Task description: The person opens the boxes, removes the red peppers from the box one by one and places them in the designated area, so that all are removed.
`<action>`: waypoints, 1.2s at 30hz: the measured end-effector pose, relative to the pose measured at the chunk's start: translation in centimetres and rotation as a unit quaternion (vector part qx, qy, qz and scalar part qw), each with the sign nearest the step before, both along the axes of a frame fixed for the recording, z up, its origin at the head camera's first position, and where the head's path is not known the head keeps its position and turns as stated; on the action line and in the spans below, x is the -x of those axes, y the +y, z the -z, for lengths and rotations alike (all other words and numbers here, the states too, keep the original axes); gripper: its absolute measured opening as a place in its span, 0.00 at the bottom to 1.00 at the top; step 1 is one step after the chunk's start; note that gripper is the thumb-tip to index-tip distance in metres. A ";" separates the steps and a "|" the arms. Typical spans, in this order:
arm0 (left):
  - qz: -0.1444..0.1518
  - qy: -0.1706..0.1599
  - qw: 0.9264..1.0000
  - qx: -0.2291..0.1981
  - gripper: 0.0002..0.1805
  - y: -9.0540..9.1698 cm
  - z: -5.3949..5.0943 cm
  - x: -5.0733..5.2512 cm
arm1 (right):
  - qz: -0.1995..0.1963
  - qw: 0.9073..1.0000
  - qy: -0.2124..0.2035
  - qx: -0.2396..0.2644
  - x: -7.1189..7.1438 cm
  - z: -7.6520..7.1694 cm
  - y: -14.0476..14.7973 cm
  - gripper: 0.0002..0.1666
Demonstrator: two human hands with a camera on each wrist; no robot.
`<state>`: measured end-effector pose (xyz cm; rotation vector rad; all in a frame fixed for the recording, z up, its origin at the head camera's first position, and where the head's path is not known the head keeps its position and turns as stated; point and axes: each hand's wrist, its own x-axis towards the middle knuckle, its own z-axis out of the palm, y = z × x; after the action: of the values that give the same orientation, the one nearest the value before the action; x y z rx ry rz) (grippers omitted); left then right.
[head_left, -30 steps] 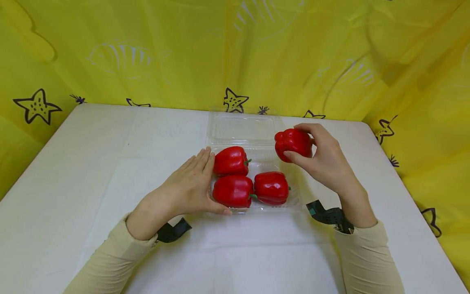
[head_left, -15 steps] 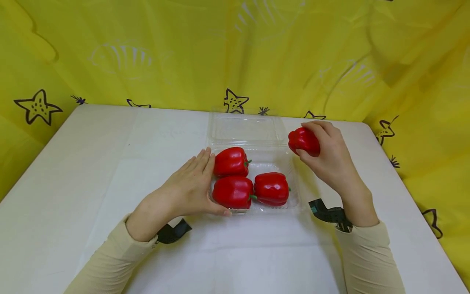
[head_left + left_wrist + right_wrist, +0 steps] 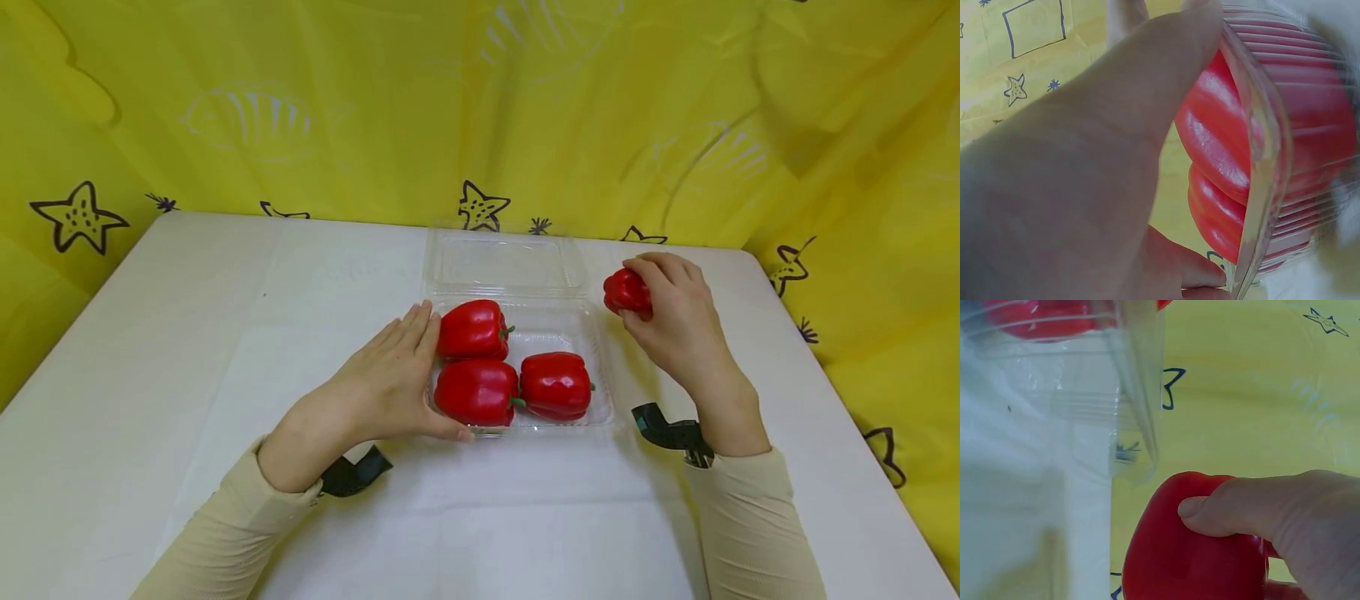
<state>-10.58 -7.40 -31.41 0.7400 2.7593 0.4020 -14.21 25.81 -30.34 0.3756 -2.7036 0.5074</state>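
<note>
My right grip [image 3: 675,329] pinches a red bell pepper [image 3: 624,290] between thumb and fingers, just outside the far right corner of a clear plastic box [image 3: 555,342]. Whether the held pepper touches the white surface [image 3: 337,542] I cannot tell; my own fingers hide much of it. My left grip [image 3: 382,379] is spread, its fingers straight along the left side of the box and its thumb apart, lying at the near edge. Inside the box, three more peppers lie on their sides: the far left pepper [image 3: 471,331], the near left pepper [image 3: 474,392] and the near right pepper [image 3: 557,385], their green stems towards the right. The far right part of the box shows bare plastic. Between this space and the held pepper stands the right wall of the box. The lid [image 3: 502,262] is folded back on the far side, towards a yellow curtain [image 3: 375,108]. In the left wrist view, red shows through ribbed plastic below the rim. A black strap [image 3: 352,473] shows at my left wrist, another strap [image 3: 667,429] at my right, each next to a beige sleeve. The curtain bears printed drawings: dark-outlined starfish [image 3: 78,218], pale striped fish and, in the left wrist view, a dark-outlined square [image 3: 1035,28].
</note>
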 end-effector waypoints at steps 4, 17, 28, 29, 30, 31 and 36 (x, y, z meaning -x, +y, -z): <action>-0.001 -0.001 1.000 -0.003 0.76 0.0 0.1 0.1 | 0.006 1.000 -0.023 -0.003 0.1 0.4 0.3 0.32; 0.000 -0.006 1.000 0.005 0.76 -0.1 -0.1 0.0 | 0.003 0.997 -0.066 -0.027 0.9 2.0 1.5 0.30; -0.005 -0.008 1.000 0.004 0.75 -0.1 0.1 0.1 | 0.008 0.989 -0.138 -0.056 1.5 2.7 1.6 0.36; -0.005 -0.008 1.000 0.004 0.75 -0.1 0.1 0.1 | 0.010 0.988 -0.143 -0.053 1.5 2.7 1.6 0.37; -0.005 -0.008 1.000 0.004 0.75 -0.1 0.1 0.1 | 0.011 0.988 -0.146 -0.050 1.6 2.7 1.6 0.38; -0.004 -0.007 1.000 0.005 0.75 -0.1 0.1 0.1 | 0.011 0.988 -0.145 -0.045 1.6 2.7 1.6 0.38; -0.004 -0.010 1.000 0.008 0.76 0.0 0.0 0.1 | 0.003 0.992 -0.121 -0.026 1.4 2.7 1.7 0.34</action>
<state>-10.65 -7.41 -31.39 0.7165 2.7443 0.3853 -15.61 27.48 -33.07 0.3385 -2.9550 0.5100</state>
